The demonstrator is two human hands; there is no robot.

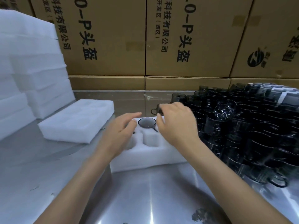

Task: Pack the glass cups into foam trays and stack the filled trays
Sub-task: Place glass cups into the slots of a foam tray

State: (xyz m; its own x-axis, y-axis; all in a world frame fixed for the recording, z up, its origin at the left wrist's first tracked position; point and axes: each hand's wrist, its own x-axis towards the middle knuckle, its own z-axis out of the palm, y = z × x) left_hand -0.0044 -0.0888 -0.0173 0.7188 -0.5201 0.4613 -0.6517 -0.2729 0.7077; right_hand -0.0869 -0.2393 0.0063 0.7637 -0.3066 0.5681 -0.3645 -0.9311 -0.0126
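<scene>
Left hand point(120, 131) lies flat on the white foam tray with moulded pockets point(150, 156), fingers straight and loosely spread, holding nothing. Just beyond its fingertips, one dark smoked-glass cup with a handle point(146, 123) sits in a far pocket. Right hand point(175, 122) hovers over the tray's far right corner, fingers curled round a second dark glass cup point(156, 109), its handle poking out past the fingertips. Right of that hand: a crowded mass of dark glass cups point(252, 126) on the shiny steel table point(145, 199). Left of the left fingers, another white foam tray point(76, 122).
</scene>
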